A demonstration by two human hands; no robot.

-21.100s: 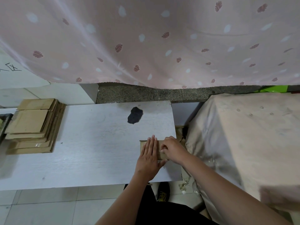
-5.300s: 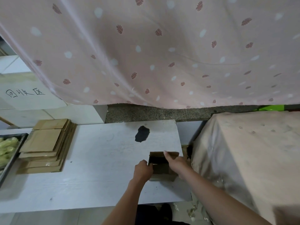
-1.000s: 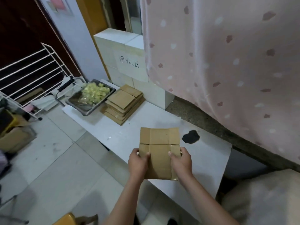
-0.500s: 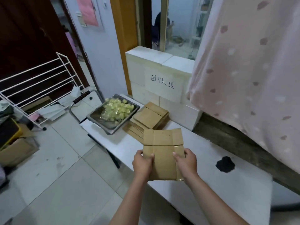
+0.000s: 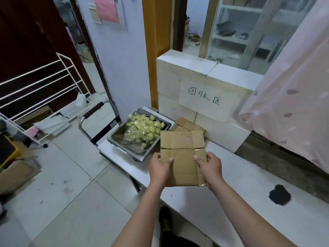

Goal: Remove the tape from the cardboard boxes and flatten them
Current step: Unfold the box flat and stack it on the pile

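Head view: looking down over both forearms at a white tabletop point(image 5: 252, 198).
Tray: metal tray point(image 5: 124, 142) on the tabletop's far left end, holding a heap of crumpled yellowish tape point(image 5: 144, 130).
Flattened box: brown cardboard sheet point(image 5: 183, 157), flaps spread, held just above the tabletop's near edge, beside the tray.
Left hand point(image 5: 159, 169): grips the sheet's left edge, thumb on top.
Right hand point(image 5: 210, 166): grips the right edge, thumb on top.
Stack: flattened boxes point(image 5: 188, 126) behind the held sheet, against a white block wall with a handwritten paper sign point(image 5: 204, 98).
Tabletop: a black patch point(image 5: 279, 194) toward its right end.
Room: tiled floor point(image 5: 58, 184), white wire rack point(image 5: 41, 86) at left, pink spotted curtain point(image 5: 292, 97) at right.
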